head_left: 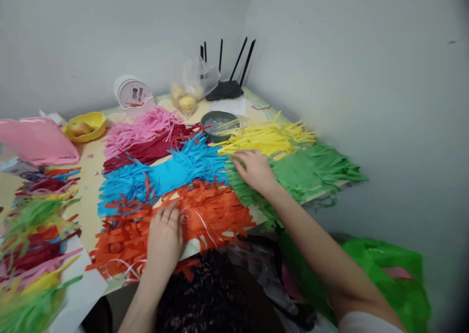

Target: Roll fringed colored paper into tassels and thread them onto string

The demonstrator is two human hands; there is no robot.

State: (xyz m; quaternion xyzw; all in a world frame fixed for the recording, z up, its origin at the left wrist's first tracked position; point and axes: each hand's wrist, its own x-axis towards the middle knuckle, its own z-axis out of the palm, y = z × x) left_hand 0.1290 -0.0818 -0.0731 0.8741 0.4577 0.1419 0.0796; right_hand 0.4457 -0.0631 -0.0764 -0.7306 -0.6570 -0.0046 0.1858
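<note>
My left hand (165, 228) lies on the orange fringed bundle (216, 208), fingers bent slightly forward over its middle. A thin white ribbon (205, 225) curls beside it on the orange strips. Farther right, my right hand (254, 170) rests at the near-left part of the green fringed bundle (304, 166), close to the yellow fringe (271, 138). Its thumb stands apart from the fingers, and I make out nothing held. Left of that hand is a blue fringed bundle (168, 174); dark red (150, 151) and pink fringe (142, 127) lie behind it.
Multicoloured fringe (36, 245) and white paper (80, 274) lie at the left. Along the back stand a yellow bowl with fruit (95, 131), a pink-and-white hand fan (135, 96), a bag of yellow fruit (186, 100), a dark bowl (214, 132) and a router (225, 89). A green bag (388, 259) sits below right.
</note>
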